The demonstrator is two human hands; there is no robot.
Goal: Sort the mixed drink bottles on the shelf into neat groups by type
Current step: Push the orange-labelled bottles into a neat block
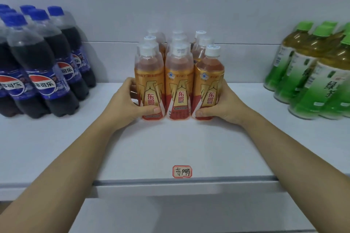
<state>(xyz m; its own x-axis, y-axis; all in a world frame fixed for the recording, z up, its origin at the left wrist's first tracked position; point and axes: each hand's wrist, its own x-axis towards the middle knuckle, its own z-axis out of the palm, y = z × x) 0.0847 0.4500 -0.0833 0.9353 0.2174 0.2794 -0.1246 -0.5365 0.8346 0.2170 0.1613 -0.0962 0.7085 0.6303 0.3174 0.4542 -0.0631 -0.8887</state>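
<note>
1. Between my hands, mid-shelf, stands the upright orange bottle block.
2. My left hand and right hand clasp its near corners; squaring means pressing inward.

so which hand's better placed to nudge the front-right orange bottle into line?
Right hand: it already cups the front-right orange bottle, which looks slightly tilted. Left hand is on the opposite side.
</note>
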